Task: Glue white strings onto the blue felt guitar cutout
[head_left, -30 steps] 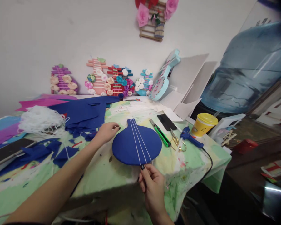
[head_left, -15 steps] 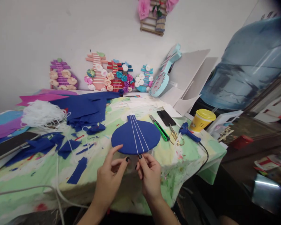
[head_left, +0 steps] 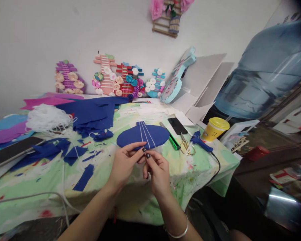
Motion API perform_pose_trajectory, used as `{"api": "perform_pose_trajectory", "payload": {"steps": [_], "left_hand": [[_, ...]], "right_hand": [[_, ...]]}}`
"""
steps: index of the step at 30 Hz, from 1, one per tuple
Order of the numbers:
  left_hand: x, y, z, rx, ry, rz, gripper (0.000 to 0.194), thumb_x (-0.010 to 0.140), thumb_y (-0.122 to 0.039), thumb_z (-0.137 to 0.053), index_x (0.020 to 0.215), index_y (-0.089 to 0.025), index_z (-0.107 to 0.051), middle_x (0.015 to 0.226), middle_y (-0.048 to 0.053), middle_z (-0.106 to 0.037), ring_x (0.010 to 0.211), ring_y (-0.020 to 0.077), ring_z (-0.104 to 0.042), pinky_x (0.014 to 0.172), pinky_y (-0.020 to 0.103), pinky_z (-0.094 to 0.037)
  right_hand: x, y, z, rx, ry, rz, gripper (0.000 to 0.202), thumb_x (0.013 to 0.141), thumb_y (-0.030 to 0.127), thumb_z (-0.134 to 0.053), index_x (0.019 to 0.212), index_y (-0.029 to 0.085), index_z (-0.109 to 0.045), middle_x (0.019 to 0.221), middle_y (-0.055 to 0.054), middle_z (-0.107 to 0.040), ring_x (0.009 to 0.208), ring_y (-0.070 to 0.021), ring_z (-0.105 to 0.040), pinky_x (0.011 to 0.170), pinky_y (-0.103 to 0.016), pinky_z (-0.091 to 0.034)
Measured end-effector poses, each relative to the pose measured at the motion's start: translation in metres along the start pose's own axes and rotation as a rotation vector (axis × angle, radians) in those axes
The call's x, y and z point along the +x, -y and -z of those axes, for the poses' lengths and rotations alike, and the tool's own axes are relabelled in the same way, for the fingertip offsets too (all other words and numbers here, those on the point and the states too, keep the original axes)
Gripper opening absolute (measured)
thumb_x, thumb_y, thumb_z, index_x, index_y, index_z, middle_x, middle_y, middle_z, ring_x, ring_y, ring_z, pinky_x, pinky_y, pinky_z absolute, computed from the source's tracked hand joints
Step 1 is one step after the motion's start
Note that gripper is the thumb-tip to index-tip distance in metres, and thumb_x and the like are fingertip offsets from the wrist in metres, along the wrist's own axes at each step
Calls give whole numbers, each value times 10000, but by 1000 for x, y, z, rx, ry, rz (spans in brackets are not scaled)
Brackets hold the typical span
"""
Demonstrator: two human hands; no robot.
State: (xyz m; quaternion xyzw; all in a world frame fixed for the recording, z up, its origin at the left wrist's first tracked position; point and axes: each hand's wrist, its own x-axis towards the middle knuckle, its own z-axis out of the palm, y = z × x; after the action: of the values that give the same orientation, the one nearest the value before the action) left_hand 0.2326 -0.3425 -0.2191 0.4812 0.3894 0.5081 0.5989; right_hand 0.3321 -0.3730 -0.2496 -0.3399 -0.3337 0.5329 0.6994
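A flat blue oval piece (head_left: 130, 135) with a short neck lies near the table's front edge, with white strings running down it from the neck. My left hand (head_left: 127, 160) is at its front edge, thumb and fingers pinched together. Close beside it, my right hand (head_left: 157, 167) is also pinched, its thumb tip nearly touching the left one. What the fingertips hold is too small to make out. Right of the blue piece lie a green cutter (head_left: 174, 140), gold-handled scissors (head_left: 188, 147), a black phone (head_left: 177, 126) and a blue glue gun (head_left: 200, 142).
At left are a white string pile (head_left: 47, 118), blue fabric (head_left: 95, 115), scraps and a dark device (head_left: 12, 154). Decorated instrument shapes (head_left: 105, 75) lean on the wall. A yellow-lidded cup (head_left: 215, 129) stands at right, before a large water bottle (head_left: 263, 73).
My left hand has moved right and closed its fingers beside my right hand. The blue piece appears tilted flatter, and both hands sit slightly higher in view.
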Motion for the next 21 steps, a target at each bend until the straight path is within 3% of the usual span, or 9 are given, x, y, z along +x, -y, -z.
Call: {"api": "perform_pose_trajectory", "payload": {"steps": [6, 11, 14, 17, 19, 21], "left_hand": [[11, -14, 6, -75, 11, 12, 406, 674, -316, -797, 1015, -121, -693, 803, 93, -744, 792, 196, -711, 741, 274, -583], [18, -23, 10, -43, 23, 12, 400, 687, -319, -788, 1019, -117, -693, 814, 118, -750, 848, 232, -720, 720, 272, -593], [20, -28, 12, -15, 16, 7, 400, 698, -327, -780, 1025, -115, -691, 827, 125, -750, 836, 229, -723, 726, 271, -594], [21, -29, 13, 3, 13, 4, 410, 700, -334, -778, 1038, -120, -685, 825, 123, -751, 827, 227, -725, 737, 277, -595], [22, -29, 15, 18, 20, 7, 415, 699, -341, -779, 1043, -127, -683, 828, 120, -751, 831, 224, -725, 739, 273, -595], [23, -28, 16, 34, 30, 9, 426, 693, -348, -783, 1046, -132, -683, 841, 118, -752, 844, 223, -723, 745, 269, -594]], "right_hand": [[-6, 9, 6, -93, 27, -7, 188, 779, 300, -647, 904, 159, -639, 680, 4, -666, 334, -41, -450, 339, -167, -331], [-13, 15, 27, -316, -17, 48, 213, 796, 303, -602, 956, 164, -614, 681, -7, -673, 392, -77, -482, 405, -211, -388], [-3, 27, 62, -678, -237, 300, 224, 822, 291, -556, 995, 166, -625, 766, -46, -688, 601, -153, -601, 605, -299, -491], [16, 48, 108, -1230, -491, 502, 255, 817, 258, -525, 1007, 142, -647, 958, -125, -691, 891, -257, -614, 847, -424, -458], [30, 61, 136, -1566, -574, 448, 313, 804, 202, -503, 1058, 74, -634, 1049, -185, -659, 1023, -307, -560, 930, -447, -403], [41, 72, 157, -1818, -610, 297, 380, 798, 146, -480, 1142, 30, -592, 1152, -216, -610, 1099, -321, -514, 966, -433, -367]]}}
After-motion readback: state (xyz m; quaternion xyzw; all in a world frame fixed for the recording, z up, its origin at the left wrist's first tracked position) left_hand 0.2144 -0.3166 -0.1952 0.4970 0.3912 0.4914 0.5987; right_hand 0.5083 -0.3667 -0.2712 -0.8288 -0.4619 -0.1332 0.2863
